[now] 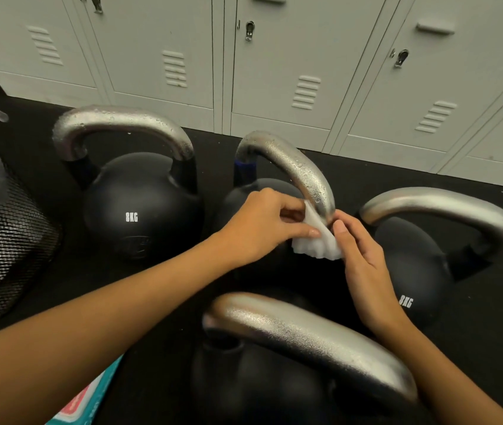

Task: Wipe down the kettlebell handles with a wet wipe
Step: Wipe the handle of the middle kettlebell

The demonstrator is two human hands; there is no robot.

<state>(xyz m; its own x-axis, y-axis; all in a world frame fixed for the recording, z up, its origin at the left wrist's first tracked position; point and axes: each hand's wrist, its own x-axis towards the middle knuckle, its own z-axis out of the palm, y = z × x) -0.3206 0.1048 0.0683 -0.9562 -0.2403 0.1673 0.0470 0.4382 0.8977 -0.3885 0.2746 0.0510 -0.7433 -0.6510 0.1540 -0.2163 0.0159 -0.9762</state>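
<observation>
A row of grey metal lockers (274, 62) with vents and latches stands beyond the hands. A black mesh bin (4, 240) with a plastic liner sits far left of them. A teal and pink packet (87, 400) lies on the black floor (366, 176), below the left forearm.

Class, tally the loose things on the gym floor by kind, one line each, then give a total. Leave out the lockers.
Black kettlebells with silver steel handles: 4
White wet wipe, held by both hands against the middle kettlebell's handle: 1
Black mesh bin: 1
Teal and pink packet, cut off by the frame's bottom edge: 1
Total: 7
</observation>
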